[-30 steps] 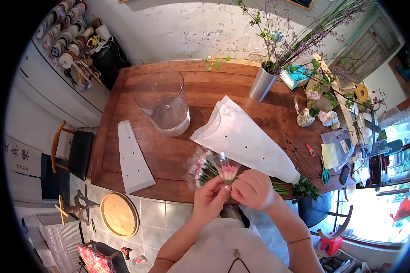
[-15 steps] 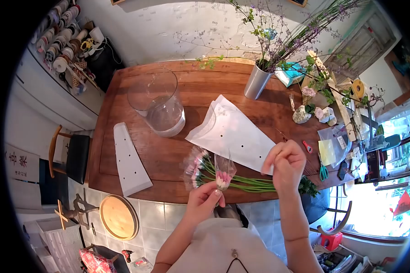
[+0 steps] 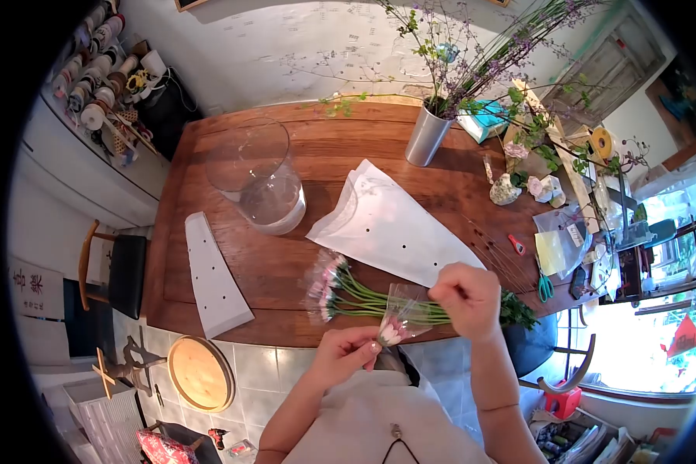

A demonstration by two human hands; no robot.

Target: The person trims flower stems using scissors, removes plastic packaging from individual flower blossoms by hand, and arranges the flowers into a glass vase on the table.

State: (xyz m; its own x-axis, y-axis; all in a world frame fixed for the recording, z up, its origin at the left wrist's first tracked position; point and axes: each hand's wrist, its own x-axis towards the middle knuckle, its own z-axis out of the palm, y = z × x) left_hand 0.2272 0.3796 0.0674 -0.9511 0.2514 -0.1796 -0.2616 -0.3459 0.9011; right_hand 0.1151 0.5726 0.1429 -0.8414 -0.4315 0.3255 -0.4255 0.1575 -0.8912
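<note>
Petals of the pink-and-white flower [image 3: 392,332], over the brown wooden bench's [image 3: 286,326] near edge, look light and easily bruised; its base seems the safer hold. The left hand's [image 3: 343,359] fingers pinch there; the right hand's [image 3: 472,301] pinch the thin, clear plastic sleeve [image 3: 411,303].

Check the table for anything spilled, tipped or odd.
Nothing stands out. The glass vase and metal vase stand upright, no spill shows, and the pink flower in the left hand looks intact. The cluttered right end is harder to judge.

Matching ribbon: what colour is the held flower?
The flower is pink and white, clearest in the head view.
</note>
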